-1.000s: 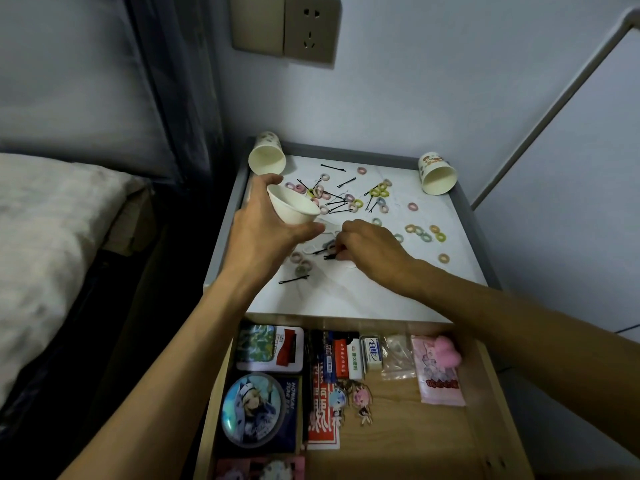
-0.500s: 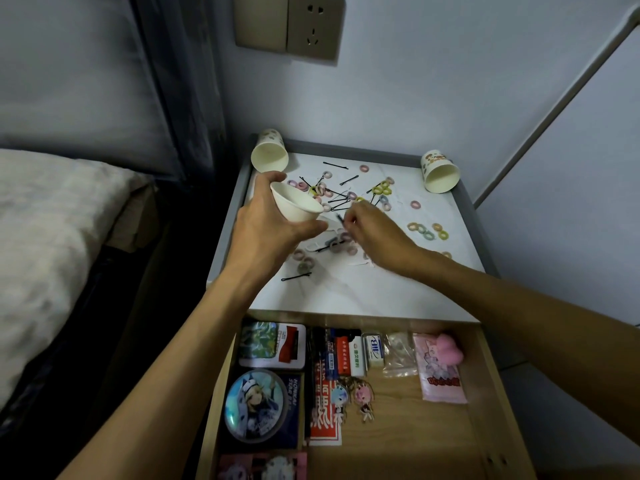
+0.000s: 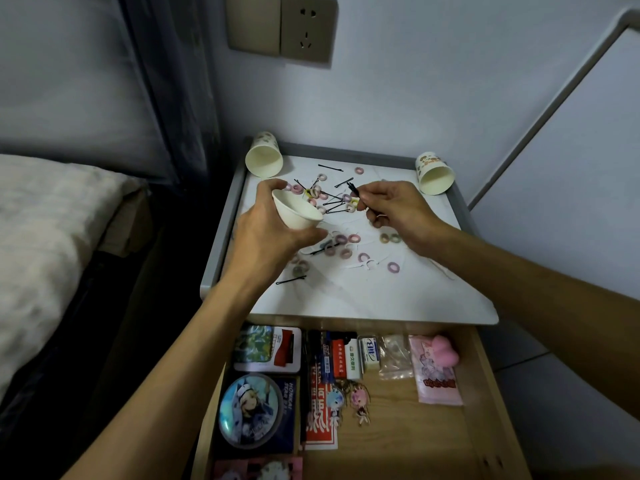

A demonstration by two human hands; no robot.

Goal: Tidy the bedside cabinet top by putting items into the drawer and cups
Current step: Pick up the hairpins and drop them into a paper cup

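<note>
My left hand (image 3: pixel 270 233) grips a white paper cup (image 3: pixel 297 211), tilted with its mouth toward the right, above the left part of the cabinet top (image 3: pixel 363 299). My right hand (image 3: pixel 391 211) pinches a few black hairpins (image 3: pixel 352 188) just right of the cup, lifted off the surface. Several small coloured hair ties (image 3: pixel 353 238) and loose black hairpins (image 3: pixel 290 280) lie scattered on the white top. Below, the wooden drawer (image 3: pixel 391 441) stands open.
Two more paper cups lie on their sides at the back left (image 3: pixel 264 161) and back right (image 3: pixel 434 176) corners. The drawer holds a round badge (image 3: pixel 250 410), card boxes, keychain figures (image 3: pixel 348 398) and a pink packet (image 3: pixel 434 372). A bed (image 3: pixel 45 237) is at the left, a wall socket (image 3: pixel 306 27) above.
My right hand has lifted from the cabinet surface with hairpins pinched and risen toward the cup's mouth. The left hand has kept the cup in about the same place.
</note>
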